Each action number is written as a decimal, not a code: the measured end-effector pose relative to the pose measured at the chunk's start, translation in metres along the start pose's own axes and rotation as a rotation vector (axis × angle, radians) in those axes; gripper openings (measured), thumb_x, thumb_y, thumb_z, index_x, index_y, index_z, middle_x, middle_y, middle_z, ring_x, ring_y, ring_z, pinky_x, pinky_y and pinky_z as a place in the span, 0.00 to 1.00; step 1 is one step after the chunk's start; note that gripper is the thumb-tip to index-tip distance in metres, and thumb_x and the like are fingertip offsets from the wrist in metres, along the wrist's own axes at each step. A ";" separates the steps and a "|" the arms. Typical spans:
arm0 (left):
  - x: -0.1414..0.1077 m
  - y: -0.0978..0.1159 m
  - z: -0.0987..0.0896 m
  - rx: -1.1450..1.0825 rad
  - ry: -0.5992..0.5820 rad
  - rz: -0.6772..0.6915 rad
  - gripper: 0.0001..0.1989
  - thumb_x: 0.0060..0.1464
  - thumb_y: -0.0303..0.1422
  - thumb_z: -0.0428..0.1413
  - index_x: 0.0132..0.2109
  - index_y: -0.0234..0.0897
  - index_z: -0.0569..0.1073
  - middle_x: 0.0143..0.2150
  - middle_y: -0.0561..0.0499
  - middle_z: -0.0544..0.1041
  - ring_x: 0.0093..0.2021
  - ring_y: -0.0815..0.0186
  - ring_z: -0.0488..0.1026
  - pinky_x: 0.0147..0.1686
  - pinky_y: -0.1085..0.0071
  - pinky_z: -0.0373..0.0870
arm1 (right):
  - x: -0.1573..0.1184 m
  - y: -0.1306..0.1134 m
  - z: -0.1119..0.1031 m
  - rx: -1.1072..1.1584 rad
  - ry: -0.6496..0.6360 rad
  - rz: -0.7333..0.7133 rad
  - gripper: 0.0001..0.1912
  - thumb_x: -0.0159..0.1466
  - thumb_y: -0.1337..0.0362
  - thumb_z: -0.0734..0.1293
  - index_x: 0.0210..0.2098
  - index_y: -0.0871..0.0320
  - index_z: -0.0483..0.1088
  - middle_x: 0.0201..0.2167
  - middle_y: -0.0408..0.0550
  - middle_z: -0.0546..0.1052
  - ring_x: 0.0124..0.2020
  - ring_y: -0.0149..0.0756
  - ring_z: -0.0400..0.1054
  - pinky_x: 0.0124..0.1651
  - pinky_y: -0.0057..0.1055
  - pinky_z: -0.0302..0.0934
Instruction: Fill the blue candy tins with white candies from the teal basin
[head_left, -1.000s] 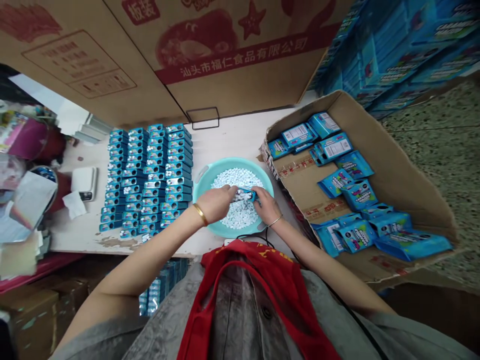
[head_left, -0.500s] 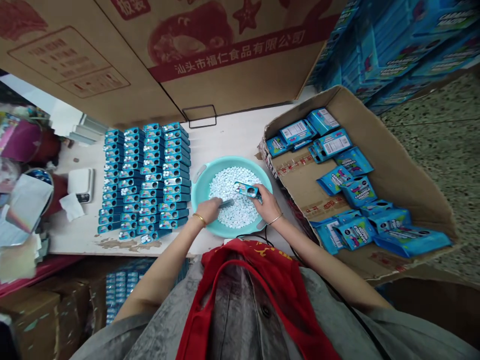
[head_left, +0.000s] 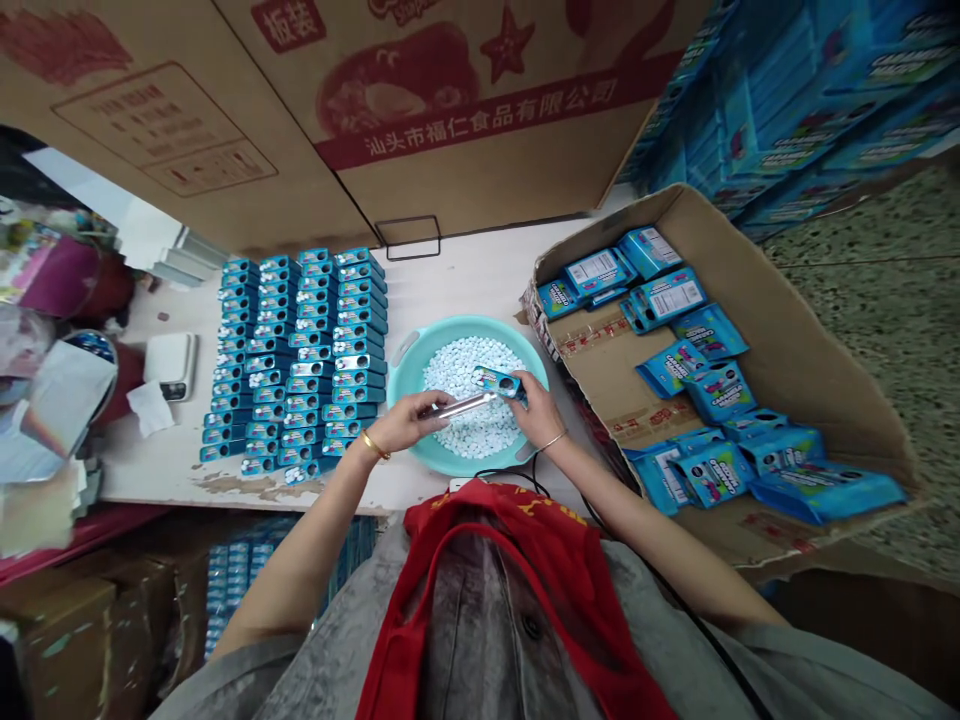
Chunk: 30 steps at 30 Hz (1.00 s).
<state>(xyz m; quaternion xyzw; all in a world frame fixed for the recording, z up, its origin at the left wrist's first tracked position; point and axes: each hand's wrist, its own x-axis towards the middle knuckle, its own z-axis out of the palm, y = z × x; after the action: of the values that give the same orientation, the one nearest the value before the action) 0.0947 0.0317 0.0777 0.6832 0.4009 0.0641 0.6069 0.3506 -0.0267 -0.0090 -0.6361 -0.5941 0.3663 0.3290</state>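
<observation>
My left hand, with a gold bracelet at the wrist, is closed around a narrow metal scoop. The scoop points right above a turquoise basin, its tip close to a small blue box. Small white candies fill much of the basin. Over the basin's right part, my right hand grips that blue candy box, whose top face shows a dark round opening. Whether the scoop's tip touches the box, I cannot tell.
Left of the basin stand rows of blue boxes. At right, a cut-down carton contains blue packets. Large cardboard boxes wall off the back. A white scale sits far left. A black cable runs by the basin's front.
My left hand has lifted the scoop out of the candies and turned it toward the blue box. My right hand still holds the box in nearly the same place. The view has shifted slightly.
</observation>
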 end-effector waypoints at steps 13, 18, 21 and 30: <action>-0.034 0.058 0.014 0.623 0.166 -0.097 0.32 0.52 0.38 0.62 0.61 0.40 0.60 0.58 0.42 0.63 0.49 0.57 0.71 0.47 0.63 0.70 | -0.022 -0.026 0.013 0.126 -0.268 -0.127 0.19 0.62 0.61 0.64 0.53 0.54 0.66 0.47 0.52 0.76 0.47 0.46 0.72 0.52 0.45 0.66; -0.078 0.012 0.033 0.424 0.182 -0.051 0.19 0.59 0.36 0.56 0.55 0.37 0.66 0.47 0.44 0.70 0.45 0.60 0.71 0.44 0.67 0.68 | -0.037 -0.063 0.025 0.250 -0.525 -0.209 0.19 0.62 0.59 0.66 0.52 0.54 0.67 0.45 0.51 0.78 0.46 0.45 0.74 0.50 0.43 0.69; -0.118 -0.006 0.035 0.338 0.320 -0.072 0.15 0.60 0.40 0.55 0.50 0.36 0.70 0.41 0.45 0.72 0.41 0.62 0.70 0.42 0.68 0.67 | -0.039 -0.077 0.026 0.312 -0.571 -0.211 0.26 0.61 0.56 0.68 0.57 0.53 0.64 0.50 0.53 0.76 0.48 0.44 0.74 0.51 0.43 0.70; -0.188 -0.119 -0.005 0.392 0.581 -0.372 0.21 0.47 0.51 0.55 0.42 0.41 0.72 0.36 0.48 0.76 0.36 0.55 0.73 0.37 0.62 0.71 | -0.006 -0.001 -0.124 0.005 0.092 0.048 0.22 0.60 0.45 0.66 0.43 0.57 0.70 0.31 0.46 0.75 0.32 0.36 0.70 0.38 0.36 0.69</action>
<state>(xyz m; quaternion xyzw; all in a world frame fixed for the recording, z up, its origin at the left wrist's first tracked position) -0.0900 -0.0889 0.0494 0.6555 0.6773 0.0659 0.3274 0.4568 -0.0308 0.0561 -0.6656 -0.5620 0.3457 0.3486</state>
